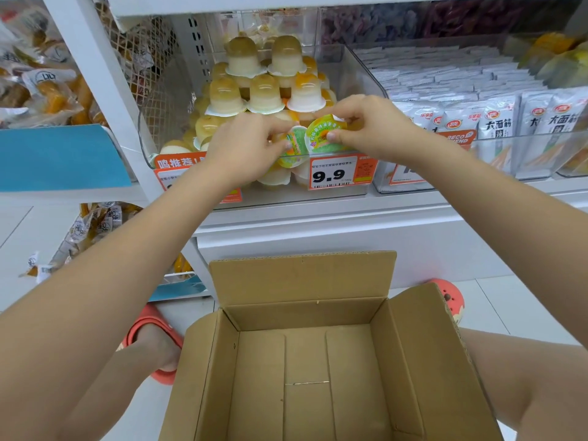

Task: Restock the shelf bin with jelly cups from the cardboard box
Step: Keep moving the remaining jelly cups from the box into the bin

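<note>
While the cardboard box (318, 361) at lower centre lay empty, left hand (245, 144) and right hand (359, 125) each pinched a final jelly cup (324, 135) at the heaped shelf bin (359, 68), restocking nearly finished.

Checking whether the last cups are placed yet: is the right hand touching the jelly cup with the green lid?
Touching. The head view shows the right hand pinching the green-lidded jelly cup, thumb on its lid, at the front of the shelf bin.

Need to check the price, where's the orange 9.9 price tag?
Head view, centre: the orange 9.9 price tag hangs on the clear shelf bin's front, just below the right hand.
</note>
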Demonstrator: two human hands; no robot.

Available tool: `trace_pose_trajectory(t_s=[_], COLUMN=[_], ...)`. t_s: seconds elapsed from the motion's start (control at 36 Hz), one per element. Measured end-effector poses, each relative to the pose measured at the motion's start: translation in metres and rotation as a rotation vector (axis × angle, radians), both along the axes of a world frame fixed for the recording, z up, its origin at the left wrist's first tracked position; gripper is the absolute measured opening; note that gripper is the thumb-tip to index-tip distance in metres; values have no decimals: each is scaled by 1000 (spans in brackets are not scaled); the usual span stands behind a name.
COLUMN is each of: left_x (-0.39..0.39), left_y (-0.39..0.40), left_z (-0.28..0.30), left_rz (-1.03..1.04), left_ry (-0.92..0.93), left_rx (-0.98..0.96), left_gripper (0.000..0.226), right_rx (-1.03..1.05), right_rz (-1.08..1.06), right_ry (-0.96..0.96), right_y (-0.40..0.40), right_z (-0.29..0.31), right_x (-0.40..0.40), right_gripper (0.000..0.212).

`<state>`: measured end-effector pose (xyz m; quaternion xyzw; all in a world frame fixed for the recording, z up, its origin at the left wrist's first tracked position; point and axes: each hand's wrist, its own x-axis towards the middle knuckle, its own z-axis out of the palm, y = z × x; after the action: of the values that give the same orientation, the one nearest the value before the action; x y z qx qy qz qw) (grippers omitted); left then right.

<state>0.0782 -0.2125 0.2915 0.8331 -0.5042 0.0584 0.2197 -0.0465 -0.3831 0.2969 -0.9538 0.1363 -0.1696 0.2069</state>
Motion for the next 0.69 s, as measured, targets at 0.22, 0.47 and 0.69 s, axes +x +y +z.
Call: trace_pose_trajectory(t_s=[0.22,0.47,0.69], left_x=[11,8,2], left_y=[13,18,25], left_z=[-7,-10,-25], left_rz=[-90,-42,-31], left_ry=[-19,-67,-242], left_rx=[32,-62,-159], left_gripper=[43,40,43], right_rx=[-66,13,-68], right_rz=[-24,-92,-60], right_ry=[10,-106,-167], right_y=[5,9,13], right_z=[-4,-7,-14], right_x=[0,2,-11], right_gripper=[44,29,35])
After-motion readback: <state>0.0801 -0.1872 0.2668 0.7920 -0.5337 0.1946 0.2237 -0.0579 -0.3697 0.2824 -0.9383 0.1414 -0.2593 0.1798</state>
